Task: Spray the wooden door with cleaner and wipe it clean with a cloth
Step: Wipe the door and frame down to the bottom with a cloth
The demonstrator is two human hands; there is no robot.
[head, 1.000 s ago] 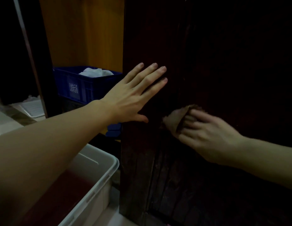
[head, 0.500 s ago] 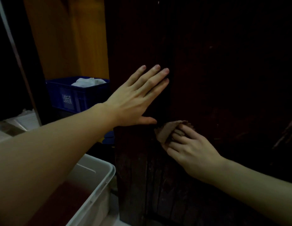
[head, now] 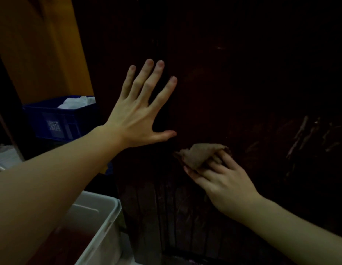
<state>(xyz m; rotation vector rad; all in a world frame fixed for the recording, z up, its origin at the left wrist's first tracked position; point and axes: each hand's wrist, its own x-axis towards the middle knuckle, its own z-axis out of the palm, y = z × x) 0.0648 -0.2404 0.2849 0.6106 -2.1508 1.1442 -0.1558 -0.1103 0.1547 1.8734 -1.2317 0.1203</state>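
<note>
Two hands work on the dark wooden door (head: 242, 83), which fills the right of the view, so the wiping step looks to be in hand, and the next move probably calls for sweeping onto unwiped panel. Left hand (head: 135, 119) lies flat on the door, fingers (head: 147, 79) straight and spread apart, holding nothing. Right hand (head: 221, 180) has its fingers curled round a small brown cloth (head: 198, 154), pressing it to the wood.

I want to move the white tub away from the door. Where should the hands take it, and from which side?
Grip the white tub by its out-turned rim, one hand on each long side, coming from above. The lip looks wide enough for fingers to hook under. Its walls look smooth, and the left forearm hides most of its near part.
</note>
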